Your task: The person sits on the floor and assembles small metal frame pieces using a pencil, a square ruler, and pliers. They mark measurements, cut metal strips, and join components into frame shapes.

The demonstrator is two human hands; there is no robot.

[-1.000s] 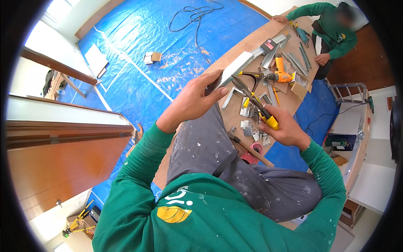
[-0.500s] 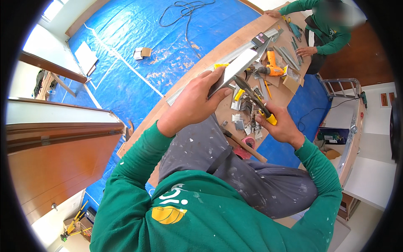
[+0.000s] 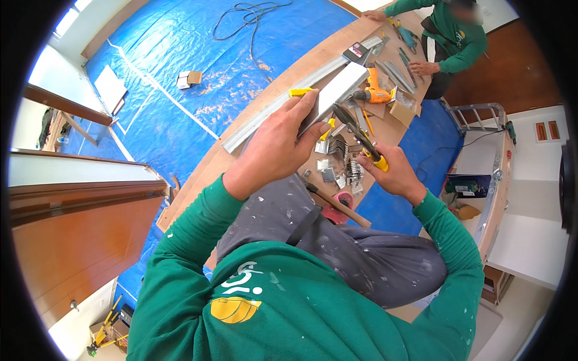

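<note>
Grey sheet-metal channel piece (image 3: 337,91), a short flat length with folded edges, is gripped by the left hand (image 3: 278,144), fingers wrapped over its near end and thumb on the underside, so that the piece projects up and away from the hand. Yellow-handled tin snips (image 3: 360,139) are clasped in the right hand (image 3: 394,175), fingers closed round the handles; the dark blades point away from this hand and meet the lower edge of the metal piece just beyond the left fingertips. Below both hands lies a long brown wooden board (image 3: 241,150) serving as a bench over a blue plastic floor tarpaulin (image 3: 198,48). Directly beneath the right hand sit small bent grey metal offcuts (image 3: 337,165) and a wooden-handled hammer (image 3: 337,204). Beyond the left hand, a long grey metal profile (image 3: 265,117) runs along the board, and an orange power drill (image 3: 373,93) lies past the held piece. A second person in a green long-sleeved top (image 3: 457,42) works at the far end of the board.
</note>
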